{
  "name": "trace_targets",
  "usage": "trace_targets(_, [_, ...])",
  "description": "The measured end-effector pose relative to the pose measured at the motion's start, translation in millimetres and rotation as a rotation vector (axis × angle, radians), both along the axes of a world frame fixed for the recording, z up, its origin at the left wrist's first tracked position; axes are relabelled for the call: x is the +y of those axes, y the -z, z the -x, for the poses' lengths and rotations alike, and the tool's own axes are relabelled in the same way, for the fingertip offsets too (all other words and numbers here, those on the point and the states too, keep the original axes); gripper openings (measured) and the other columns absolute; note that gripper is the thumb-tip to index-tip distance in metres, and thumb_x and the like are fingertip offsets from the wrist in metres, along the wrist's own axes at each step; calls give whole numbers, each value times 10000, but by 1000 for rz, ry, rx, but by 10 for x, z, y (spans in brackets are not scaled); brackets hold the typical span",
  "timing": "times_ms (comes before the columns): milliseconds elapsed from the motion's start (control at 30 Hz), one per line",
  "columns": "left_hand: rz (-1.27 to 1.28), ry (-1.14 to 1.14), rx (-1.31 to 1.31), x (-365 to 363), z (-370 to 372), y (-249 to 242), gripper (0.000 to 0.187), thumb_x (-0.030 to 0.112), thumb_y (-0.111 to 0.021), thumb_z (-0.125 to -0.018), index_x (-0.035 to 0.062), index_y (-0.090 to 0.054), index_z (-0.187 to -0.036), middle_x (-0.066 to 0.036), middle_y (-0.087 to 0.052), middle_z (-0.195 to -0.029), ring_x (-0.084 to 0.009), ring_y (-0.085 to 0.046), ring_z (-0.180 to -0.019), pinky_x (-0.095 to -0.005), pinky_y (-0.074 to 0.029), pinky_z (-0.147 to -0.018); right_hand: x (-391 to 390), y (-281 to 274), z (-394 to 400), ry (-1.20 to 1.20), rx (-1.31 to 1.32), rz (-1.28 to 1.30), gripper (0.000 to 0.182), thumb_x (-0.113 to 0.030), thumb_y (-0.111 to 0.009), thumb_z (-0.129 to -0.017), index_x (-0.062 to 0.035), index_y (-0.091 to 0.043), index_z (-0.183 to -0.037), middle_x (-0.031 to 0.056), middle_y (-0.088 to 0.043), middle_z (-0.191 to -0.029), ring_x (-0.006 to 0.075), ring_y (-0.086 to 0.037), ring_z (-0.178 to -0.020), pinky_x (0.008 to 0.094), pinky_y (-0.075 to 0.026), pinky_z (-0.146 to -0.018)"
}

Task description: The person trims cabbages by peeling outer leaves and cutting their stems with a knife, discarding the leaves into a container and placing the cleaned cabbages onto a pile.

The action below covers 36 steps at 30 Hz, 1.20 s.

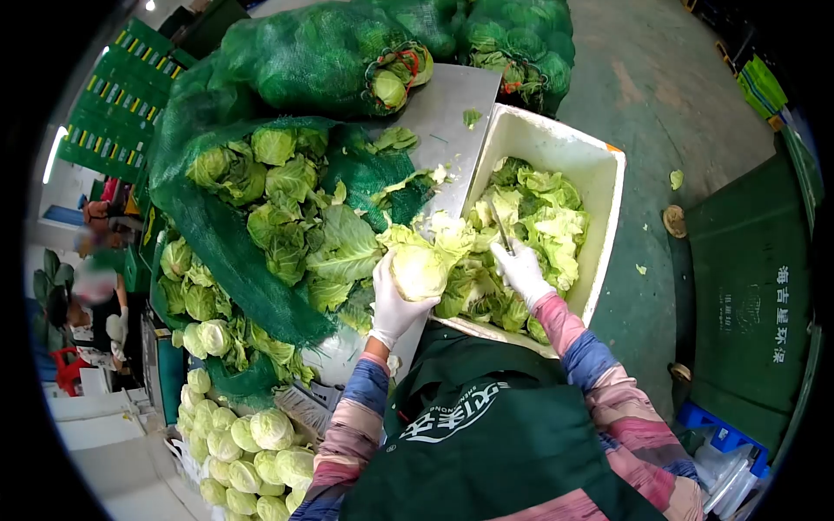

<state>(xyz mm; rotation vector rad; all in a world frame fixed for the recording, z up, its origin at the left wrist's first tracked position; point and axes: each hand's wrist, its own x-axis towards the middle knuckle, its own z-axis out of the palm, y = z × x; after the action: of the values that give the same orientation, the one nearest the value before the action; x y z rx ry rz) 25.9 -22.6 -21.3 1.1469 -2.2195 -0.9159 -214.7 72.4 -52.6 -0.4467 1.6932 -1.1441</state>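
My left hand [398, 297], in a white glove, holds a pale green cabbage [420, 272] with loosened outer leaves at the metal table's edge. My right hand [521, 271], also gloved, is closed on a knife [499, 220] above a white foam box [599, 213]. Cut cabbage leaves [556, 227] lie in the box. To the left, whole cabbages [276, 182] with large leaves sit in an opened green mesh bag [228, 276]. Loose leaf pieces lie on the metal table [450, 108].
Full green mesh bags [304, 56] stand at the back. Trimmed cabbages [248, 447] are piled at the lower left, near a brush [302, 406]. A large green bin [751, 269] stands at the right. Another person [100, 321] is at the far left.
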Motion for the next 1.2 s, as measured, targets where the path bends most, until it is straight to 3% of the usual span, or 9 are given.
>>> trace_targets(200, [-157,-49,93,73,-241,160,1130,111,-902,-513,0,-245,-1426,-196,-402,-1350,-315,-446,-1242,-384,-374,-1066,-214,46,-616,-245,86,175,700,-320,-695,-848,-5,-411,-1406,44,-657,-749,125,-604,-555,268,-486,-555])
trace_targets(267, [-198,-53,172,116,-273,209,1133,99,-898,-519,5,-237,-1434,-198,-399,-1365,-310,-442,-1254,-378,-370,-1070,-331,28,-724,-241,268,102,618,-294,-719,-827,8,-500,-1320,56,-669,-763,141,-617,-568,282,-493,-582])
trace_targets(367, [-336,-79,262,164,-284,182,1177,96,-902,-530,9,-177,-1453,-186,-394,-1384,-287,-430,-1276,-381,-346,-1095,-415,-2,-765,-150,-105,147,385,-247,-723,-835,-8,-612,-1115,56,-642,-708,97,-537,-484,244,-437,-478])
trace_targets(467, [-495,-101,335,216,-290,90,1207,106,-907,-537,13,-136,-1461,-180,-379,-1396,-270,-410,-1295,-387,-331,-1109,-408,447,-485,-163,235,78,256,-182,-678,-851,-26,-613,-1044,117,-687,-829,170,-642,-620,310,-512,-600])
trace_targets(567, [-482,-38,335,183,-300,130,1217,144,-911,-546,22,-122,-1465,-178,-339,-1416,-268,-358,-1329,-396,-312,-1120,-348,459,-142,-407,828,-95,434,-323,-621,-889,-54,-556,-1223,210,-677,-901,349,-661,-734,427,-520,-667])
trace_targets(700, [-167,-25,59,193,-115,84,1121,265,-882,-614,22,-168,-1444,-166,-337,-1376,-293,-290,-1331,-411,-276,-1120,-282,-331,-320,-683,891,74,572,-467,-490,-935,-130,-427,-1394,168,-680,-874,337,-655,-756,424,-509,-629])
trace_targets(800, [-135,-77,-47,118,-59,133,1031,277,-853,-659,-4,-201,-1407,-176,-378,-1305,-292,-340,-1275,-415,-284,-1100,-392,-176,-389,-684,1109,632,532,-426,-467,-960,-203,-383,-1436,168,-635,-780,334,-620,-633,416,-488,-551])
trace_targets(900, [-453,-35,335,89,-74,111,954,144,-852,-677,16,-224,-1384,-145,-390,-1343,-230,-424,-1252,-357,-376,-1061,-494,-233,-389,-949,1185,510,556,-453,-446,-958,-218,-353,-1454,156,-599,-706,319,-608,-598,405,-479,-506])
trace_targets(1200, [-473,-49,329,-20,-146,308,931,132,-868,-648,11,-290,-1367,-127,-463,-1299,-212,-484,-1209,-347,-407,-1042,-607,-257,-322,-1047,1209,507,482,-469,-400,-971,-244,-432,-1396,144,-622,-737,321,-623,-621,403,-504,-541])
